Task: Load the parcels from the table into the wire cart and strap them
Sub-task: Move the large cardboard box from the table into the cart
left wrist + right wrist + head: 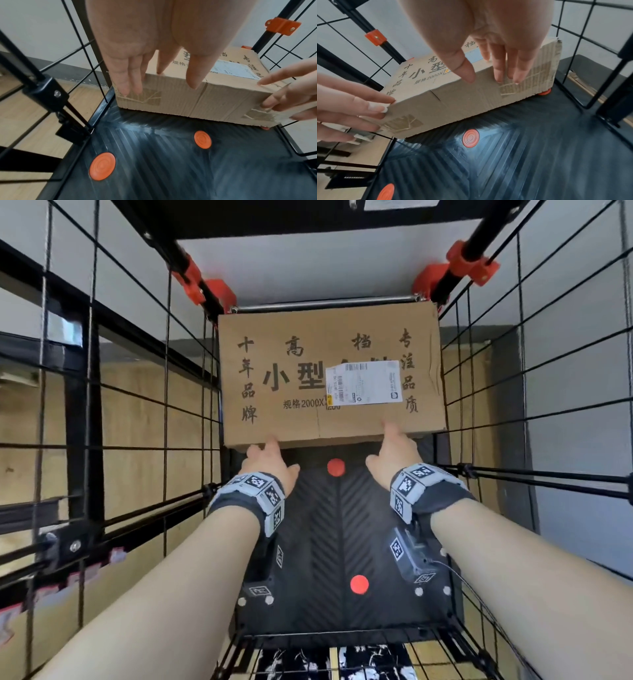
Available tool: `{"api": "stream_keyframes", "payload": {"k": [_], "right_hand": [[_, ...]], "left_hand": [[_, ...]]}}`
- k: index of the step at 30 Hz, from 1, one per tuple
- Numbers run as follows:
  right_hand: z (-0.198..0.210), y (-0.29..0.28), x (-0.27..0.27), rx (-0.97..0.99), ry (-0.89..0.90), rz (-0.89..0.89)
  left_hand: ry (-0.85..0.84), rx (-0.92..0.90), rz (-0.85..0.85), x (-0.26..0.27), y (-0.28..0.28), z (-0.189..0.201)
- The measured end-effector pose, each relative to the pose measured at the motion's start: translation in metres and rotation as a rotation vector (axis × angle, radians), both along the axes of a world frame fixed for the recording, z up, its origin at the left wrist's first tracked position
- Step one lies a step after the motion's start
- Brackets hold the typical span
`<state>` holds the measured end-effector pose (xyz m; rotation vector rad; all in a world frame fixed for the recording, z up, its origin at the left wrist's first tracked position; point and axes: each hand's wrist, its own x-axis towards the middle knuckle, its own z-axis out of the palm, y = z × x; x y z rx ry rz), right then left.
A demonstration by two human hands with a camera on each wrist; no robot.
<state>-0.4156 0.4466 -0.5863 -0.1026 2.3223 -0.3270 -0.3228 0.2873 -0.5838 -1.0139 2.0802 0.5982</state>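
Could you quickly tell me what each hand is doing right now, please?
Left hand: open, straight fingers against the cardboard box.
Right hand: open, fingers against the same box.

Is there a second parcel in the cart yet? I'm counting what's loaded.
No, only one cardboard box lies on the cart floor, and the ribbed floor in front of it is bare.

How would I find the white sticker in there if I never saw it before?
Look inside the black wire cart, at the brown cardboard box lying at its far end, past both hands. On the box's top, right of centre, sits a white shipping label. It is the only white patch, covered in barcodes, hiding part of the big black printed characters.
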Motion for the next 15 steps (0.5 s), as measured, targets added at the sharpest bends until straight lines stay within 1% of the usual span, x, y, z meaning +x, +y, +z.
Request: {"api": "stream_keyframes", "payload": {"k": [5,8,11,15], "right_hand": [[0.004,-0.001,-0.006,0.053,0.009,0.097],[0.009,0.002,-0.005,0.103,0.005,0.116],[0.02,0.002,0.0,0.172,0.049,0.17],[0.051,-0.003,0.011,0.177,0.085,0.231]], "left_hand": [[0.021,0.024,0.018,-0.004,-0.006,-0.006],[0.03,0.031,0.025,-0.001,-0.003,-0.003],[0.036,0.03,0.025,0.004,0.0,0.008],[0.056,0.037,0.007,0.013,0.004,0.034]]}}
